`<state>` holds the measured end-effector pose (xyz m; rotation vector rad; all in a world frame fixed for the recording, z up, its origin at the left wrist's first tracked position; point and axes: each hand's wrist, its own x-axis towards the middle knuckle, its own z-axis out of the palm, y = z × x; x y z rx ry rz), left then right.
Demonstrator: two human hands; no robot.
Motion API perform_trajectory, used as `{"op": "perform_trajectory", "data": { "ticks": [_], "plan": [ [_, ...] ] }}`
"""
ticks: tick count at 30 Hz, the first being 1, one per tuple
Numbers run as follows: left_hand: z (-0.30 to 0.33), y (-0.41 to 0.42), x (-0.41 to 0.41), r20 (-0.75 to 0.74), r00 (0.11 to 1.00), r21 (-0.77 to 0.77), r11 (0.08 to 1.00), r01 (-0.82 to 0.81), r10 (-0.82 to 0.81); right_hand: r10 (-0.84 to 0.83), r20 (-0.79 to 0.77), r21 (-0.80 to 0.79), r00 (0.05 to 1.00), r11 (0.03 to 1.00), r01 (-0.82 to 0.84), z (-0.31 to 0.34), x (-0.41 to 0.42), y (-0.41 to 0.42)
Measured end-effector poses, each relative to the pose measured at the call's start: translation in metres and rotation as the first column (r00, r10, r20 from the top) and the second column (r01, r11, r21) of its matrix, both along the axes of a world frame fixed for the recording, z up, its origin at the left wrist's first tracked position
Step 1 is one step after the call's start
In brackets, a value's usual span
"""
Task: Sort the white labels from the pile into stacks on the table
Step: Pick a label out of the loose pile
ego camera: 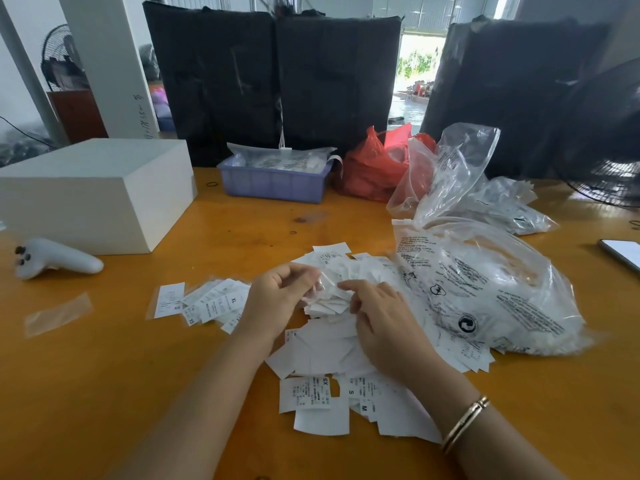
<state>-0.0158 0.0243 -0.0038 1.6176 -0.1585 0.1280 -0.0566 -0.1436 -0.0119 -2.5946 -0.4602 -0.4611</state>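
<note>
A loose pile of white labels (332, 355) lies on the orange table (121, 393) in front of me, spilling from a large clear printed plastic bag (491, 292). My left hand (277, 299) holds a small clear sleeve of labels (325, 289) with curled fingers above the pile. My right hand (381, 313) pinches the same small bundle from the right. Left of my hands lies a fanned group of labels (214, 303), some marked XL and XS. Labels marked XS, S and M show at the pile's near edge (346, 393).
A white box (97, 195) and a white controller (55, 259) sit at the left. A purple tray (273, 181), a red bag (374, 168) and more clear bags (498, 202) stand behind. A phone (623, 254) lies at the right edge. An empty clear sleeve (59, 315) lies near left.
</note>
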Motion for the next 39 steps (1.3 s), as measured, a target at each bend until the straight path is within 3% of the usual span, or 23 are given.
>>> {"op": "perform_trajectory", "data": {
  "ticks": [2,5,7,11,15,23,25,27,29,31,35,39],
  "plan": [
    [-0.002,0.000,0.001,-0.016,1.000,0.007,1.000,-0.026,0.027,0.003,-0.011,-0.114,1.000,0.993,-0.004,-0.003,0.000,0.000],
    [-0.005,0.003,0.004,-0.064,0.995,-0.005,0.997,-0.070,0.070,-0.033,0.100,0.002,0.994,0.999,0.033,0.000,-0.004,0.006],
    [-0.006,0.005,0.005,-0.100,0.990,-0.026,0.995,-0.099,0.096,0.017,0.167,0.055,0.986,0.998,-0.027,0.003,-0.006,0.009],
    [-0.007,0.005,0.007,-0.103,0.988,-0.016,0.993,-0.113,0.111,0.290,0.023,-0.110,0.957,0.952,-0.285,-0.001,-0.009,0.014],
    [-0.009,0.003,0.007,-0.088,0.989,0.010,0.993,-0.121,0.121,0.321,-0.131,-0.242,0.938,0.907,-0.344,-0.012,-0.002,0.016],
    [-0.007,0.004,0.006,-0.082,0.991,-0.018,0.994,-0.112,0.110,0.300,-0.021,-0.235,0.954,0.926,-0.296,-0.010,0.001,0.015],
    [-0.007,0.004,0.006,-0.079,0.991,-0.009,0.994,-0.112,0.111,0.281,0.033,-0.138,0.959,0.952,-0.274,-0.008,0.000,0.014],
    [-0.006,0.003,0.005,-0.082,0.992,-0.016,0.995,-0.097,0.096,0.187,0.050,0.160,0.981,0.968,-0.193,-0.004,-0.002,0.015],
    [-0.005,0.002,0.004,-0.108,0.993,-0.073,0.995,-0.064,0.056,0.099,-0.031,0.556,0.995,0.829,-0.065,0.003,-0.002,0.014],
    [-0.004,0.001,0.003,-0.111,0.994,-0.069,0.997,-0.032,0.024,0.020,-0.128,0.772,0.992,0.630,0.087,0.009,0.000,0.011],
    [-0.002,0.000,0.000,-0.088,0.993,-0.069,0.995,0.071,-0.077,-0.130,-0.238,0.851,0.963,0.450,0.271,0.009,0.003,0.003],
    [0.002,-0.003,-0.005,-0.100,0.973,-0.259,0.949,0.178,-0.210,-0.070,-0.295,0.905,0.953,0.300,0.302,0.007,0.004,-0.001]
  ]
}}
